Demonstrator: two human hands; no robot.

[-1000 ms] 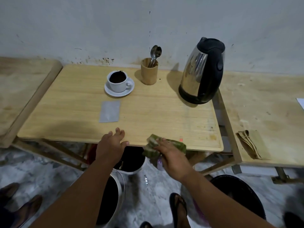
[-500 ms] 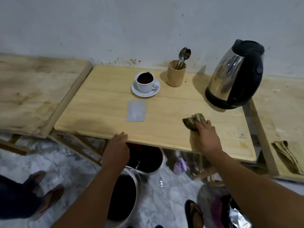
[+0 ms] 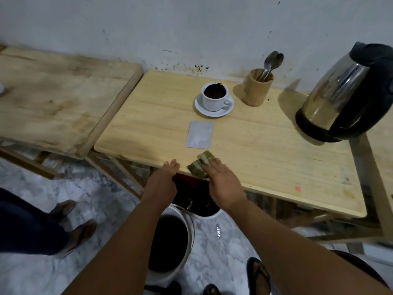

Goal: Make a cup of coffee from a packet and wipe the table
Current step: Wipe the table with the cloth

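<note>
A white cup (image 3: 213, 99) with dark coffee stands on a white saucer (image 3: 212, 111) on the light wooden table (image 3: 265, 150). A grey packet (image 3: 200, 137) lies flat in front of it. My right hand (image 3: 223, 182) presses a folded green cloth (image 3: 201, 166) onto the table at its front edge, just below the packet. My left hand (image 3: 163, 177) rests with fingers spread on the table's front edge, left of the cloth, holding nothing.
A wooden holder (image 3: 257, 87) with spoons (image 3: 272, 62) stands right of the cup. A steel and black kettle (image 3: 348, 96) sits at the right. Buckets (image 3: 170, 241) stand under the table edge. Another wooden table (image 3: 53, 99) adjoins left. A person's feet (image 3: 70, 222) are at left.
My right hand has slid the cloth from the middle right of the table leftward and back to the front edge beside my left hand. The left hand stays on the edge.
</note>
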